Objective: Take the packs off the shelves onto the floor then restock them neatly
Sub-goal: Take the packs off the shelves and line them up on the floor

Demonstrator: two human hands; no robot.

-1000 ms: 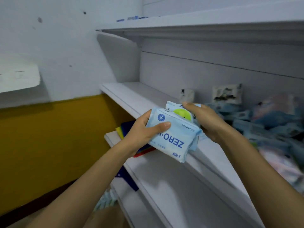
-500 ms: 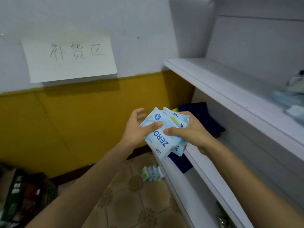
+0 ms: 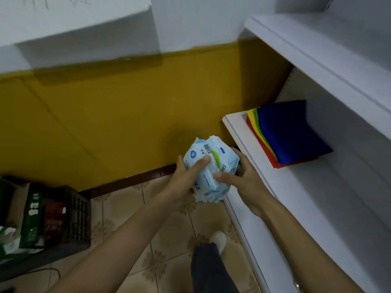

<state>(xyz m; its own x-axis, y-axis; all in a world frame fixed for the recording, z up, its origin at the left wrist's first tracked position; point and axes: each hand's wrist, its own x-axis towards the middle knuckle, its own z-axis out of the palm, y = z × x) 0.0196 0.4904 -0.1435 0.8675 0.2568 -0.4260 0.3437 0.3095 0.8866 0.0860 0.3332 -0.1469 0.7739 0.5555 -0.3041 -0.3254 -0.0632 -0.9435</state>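
Stack of packs (image 3: 209, 166) is clasped between left hand (image 3: 184, 178) and right hand (image 3: 245, 180), thumbs curled over its top; long axis is tilted away from the wrists; floor (image 3: 169, 240) lies directly below the grip; shelf (image 3: 317, 197) just right; hands equally near.

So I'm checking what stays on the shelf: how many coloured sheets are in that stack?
4 show on the shelf: a blue sheet on top, then a green sheet, a yellow sheet and a red sheet at the bottom. More may hide underneath.
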